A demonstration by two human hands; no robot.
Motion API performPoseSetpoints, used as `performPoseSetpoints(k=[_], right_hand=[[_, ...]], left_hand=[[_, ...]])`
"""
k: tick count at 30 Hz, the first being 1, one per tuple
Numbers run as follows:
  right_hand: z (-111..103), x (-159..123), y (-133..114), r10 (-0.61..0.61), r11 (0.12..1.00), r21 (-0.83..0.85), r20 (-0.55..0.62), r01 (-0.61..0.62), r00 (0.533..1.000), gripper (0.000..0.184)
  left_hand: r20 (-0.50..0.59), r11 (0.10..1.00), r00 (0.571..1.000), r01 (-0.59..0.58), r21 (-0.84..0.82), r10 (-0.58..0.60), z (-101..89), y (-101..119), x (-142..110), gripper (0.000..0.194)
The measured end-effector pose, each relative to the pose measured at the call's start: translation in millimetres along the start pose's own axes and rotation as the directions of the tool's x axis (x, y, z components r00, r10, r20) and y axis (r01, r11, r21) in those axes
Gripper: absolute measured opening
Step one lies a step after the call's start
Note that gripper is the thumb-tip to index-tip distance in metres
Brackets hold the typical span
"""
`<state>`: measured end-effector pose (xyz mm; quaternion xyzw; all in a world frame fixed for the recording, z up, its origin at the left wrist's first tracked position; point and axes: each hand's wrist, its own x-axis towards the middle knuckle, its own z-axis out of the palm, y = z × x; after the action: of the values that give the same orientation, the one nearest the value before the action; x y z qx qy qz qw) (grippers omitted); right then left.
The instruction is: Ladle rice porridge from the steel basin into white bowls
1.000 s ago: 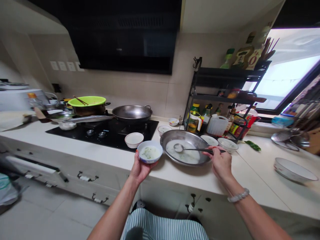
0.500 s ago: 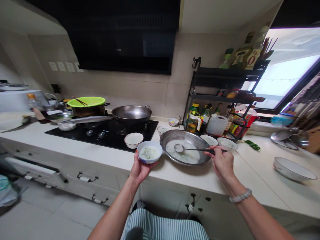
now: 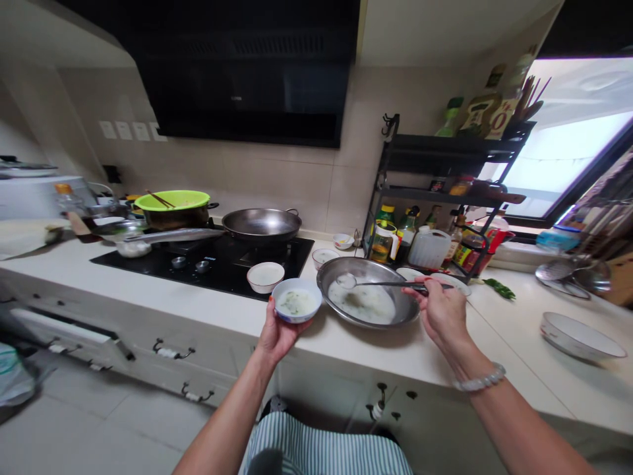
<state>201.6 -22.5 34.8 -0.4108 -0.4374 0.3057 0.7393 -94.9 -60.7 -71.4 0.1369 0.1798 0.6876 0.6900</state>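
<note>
My left hand (image 3: 279, 336) grips a small bowl (image 3: 297, 301) from below and the side; whitish soup with green bits is in it. Just right of that bowl, a wide steel basin (image 3: 368, 322) on the counter holds more of the same soup. My right hand (image 3: 442, 309) is closed on the dark handle of a ladle (image 3: 380, 284), whose head is above the basin's left part. A white bowl (image 3: 266, 278) with pale liquid stands at the hob's front edge. Behind the basin are a small filled bowl (image 3: 325, 256) and two others, partly covered by my right hand and the ladle.
A wok (image 3: 262, 225) and a pot with a lime-green basin (image 3: 173, 200) on top sit on the black hob (image 3: 222, 272). A black rack (image 3: 440, 194) with bottles stands behind. To the right are a large bowl (image 3: 582, 335) and green peppers (image 3: 499, 288).
The ladle's head has moved slightly left and up within the basin, and my right hand has shifted up a little. My left hand and its bowl have hardly moved.
</note>
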Motion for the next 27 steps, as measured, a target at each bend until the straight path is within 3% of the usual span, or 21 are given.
performPoseSetpoints(k=[7, 11, 14, 16, 18, 19, 20, 21, 23, 25, 27], right_hand=[[36, -21, -18, -0.032, 0.999, 0.034, 0.114, 0.029, 0.993, 0.017], [44, -46, -21, -0.097, 0.983, -0.12, 0.296, 0.137, 0.95, 0.026], [41, -64, -22, -0.266, 0.914, -0.157, 0.466, 0.375, 0.844, 0.024], [36, -73, -22, -0.4, 0.841, -0.072, 0.583, 0.535, 0.707, 0.02], [32, -78, -22, -0.481, 0.783, 0.033, 0.664, 0.621, 0.572, 0.019], [30, -79, -22, -0.5, 0.768, 0.064, 0.682, 0.637, 0.534, 0.02], [29, -80, -21, -0.508, 0.763, 0.071, 0.68, 0.642, 0.529, 0.02], [28, -80, -21, -0.503, 0.771, 0.049, 0.659, 0.635, 0.559, 0.019], [25, -77, -19, -0.439, 0.826, -0.061, 0.555, 0.561, 0.707, 0.019], [21, -68, -16, -0.314, 0.903, -0.16, 0.39, 0.399, 0.866, 0.023], [14, -55, -11, -0.189, 0.956, -0.178, 0.225, 0.231, 0.956, 0.029]], left_hand=[[0.022, 1.0, 1.0, 0.015, -0.022, -0.015, -3.4, 0, 1, 0.061], [0.048, 0.999, 0.998, 0.03, -0.036, -0.028, -7.8, -1, 4, 0.065], [0.047, 0.999, 0.999, 0.021, -0.028, -0.02, -9.3, -1, 5, 0.066], [0.049, 1.0, 0.999, 0.018, -0.021, -0.016, -8.9, -1, 5, 0.065], [0.053, 1.0, 0.999, 0.008, -0.021, -0.007, -8.0, -1, 4, 0.063], [0.054, 1.0, 0.999, 0.006, -0.023, -0.004, -7.4, -1, 4, 0.062], [0.055, 1.0, 0.998, 0.006, -0.024, -0.005, -7.0, -1, 3, 0.062], [0.055, 1.0, 0.998, 0.01, -0.025, -0.008, -6.8, 0, 3, 0.061], [0.054, 0.999, 0.998, 0.024, -0.026, -0.022, -6.7, 0, 3, 0.062], [0.051, 0.999, 0.998, 0.033, -0.026, -0.032, -7.1, 1, 3, 0.063], [0.045, 0.999, 0.998, 0.033, -0.026, -0.032, -7.5, 1, 4, 0.063]])
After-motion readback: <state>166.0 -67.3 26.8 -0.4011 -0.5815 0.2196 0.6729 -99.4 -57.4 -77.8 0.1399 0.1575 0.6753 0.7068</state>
